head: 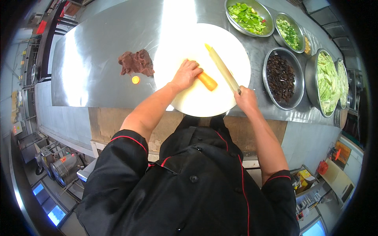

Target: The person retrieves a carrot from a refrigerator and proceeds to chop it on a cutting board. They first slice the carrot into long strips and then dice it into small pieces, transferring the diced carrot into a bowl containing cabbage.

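Note:
On the round white cutting board (189,103), my left hand (186,73) rests with its fingers closed over the upper end of a peeled carrot (208,82). The carrot lies at a slant, its blunt orange end pointing towards me. My right hand (246,98) grips the handle of a kitchen knife (223,67), whose broad blade lies to the right of the carrot, apart from it. A yellowish bit (208,47) shows at the far end of the blade. Left of the board, a cut carrot end (135,80) sits on the steel table beside a crumpled brown cloth (135,62).
Steel bowls stand on the table's right side. They hold cut green peppers (248,17), chopped scallions (288,34), dark wood ear fungus (280,78) and sliced pale-green cabbage (327,82). The steel table's (109,97) near edge runs just in front of my body.

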The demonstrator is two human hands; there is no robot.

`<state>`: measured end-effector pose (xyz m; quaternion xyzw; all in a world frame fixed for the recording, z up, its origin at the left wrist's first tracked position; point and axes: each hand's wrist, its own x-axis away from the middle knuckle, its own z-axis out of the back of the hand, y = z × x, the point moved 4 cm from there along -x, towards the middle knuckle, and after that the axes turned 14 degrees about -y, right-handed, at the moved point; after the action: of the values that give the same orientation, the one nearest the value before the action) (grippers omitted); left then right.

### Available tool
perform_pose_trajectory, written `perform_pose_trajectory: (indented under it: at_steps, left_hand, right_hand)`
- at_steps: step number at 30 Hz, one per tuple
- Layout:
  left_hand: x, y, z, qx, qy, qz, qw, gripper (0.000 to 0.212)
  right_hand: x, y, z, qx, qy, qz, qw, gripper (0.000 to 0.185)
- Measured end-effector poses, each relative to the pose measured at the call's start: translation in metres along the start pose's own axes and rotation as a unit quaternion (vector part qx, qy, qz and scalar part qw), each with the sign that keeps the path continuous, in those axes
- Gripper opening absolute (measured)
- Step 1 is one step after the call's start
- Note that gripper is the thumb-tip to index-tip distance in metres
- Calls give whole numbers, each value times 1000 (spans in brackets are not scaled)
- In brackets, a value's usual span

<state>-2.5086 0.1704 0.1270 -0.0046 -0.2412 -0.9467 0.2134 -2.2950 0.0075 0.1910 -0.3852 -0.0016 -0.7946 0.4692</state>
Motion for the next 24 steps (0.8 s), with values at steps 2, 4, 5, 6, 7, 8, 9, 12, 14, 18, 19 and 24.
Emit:
perform_pose_trajectory:
  at_steps: [2, 4, 5, 6, 7, 8, 9, 12, 14, 18, 19, 24]
  left_hand:
    - [13, -9, 10, 3, 26, 6, 1000, 40]
    - [24, -18, 21, -6, 51, 32, 998, 52]
    - [30, -27, 24, 5, 81, 59, 995, 53]
    - [37, -36, 25, 16, 110, 87, 990, 53]
    - [46, -48, 28, 24, 140, 115, 983, 53]
    - [54, -57, 33, 20, 168, 131, 977, 53]
    - [64, -65, 34, 23, 172, 151, 973, 51]
    - [83, -76, 37, 29, 185, 201, 962, 47]
    - [89, -76, 36, 40, 190, 203, 960, 47]
    - [96, -77, 31, 65, 191, 204, 958, 45]
    - [96, -77, 30, 67, 186, 209, 958, 45]
    - [92, -78, 31, 83, 170, 218, 958, 44]
  right_hand:
    - [17, -12, 6, 6, -7, 20, 1000, 21]
    - [30, -21, 7, 17, -21, 40, 999, 21]
    - [34, -23, 6, 22, -29, 51, 998, 21]
    - [37, -27, 6, 28, -37, 61, 997, 21]
    - [40, -35, 9, 38, -39, 69, 996, 21]
    - [44, -44, 11, 47, -41, 74, 995, 21]
    - [46, -52, 12, 56, -44, 78, 994, 21]
    - [46, -64, 13, 80, -46, 94, 991, 20]
    - [43, -67, 10, 88, -41, 100, 990, 19]
    - [39, -72, 5, 107, -40, 110, 987, 19]
    - [39, -74, 5, 110, -40, 109, 987, 19]
    - [37, -81, 5, 110, -38, 99, 988, 19]
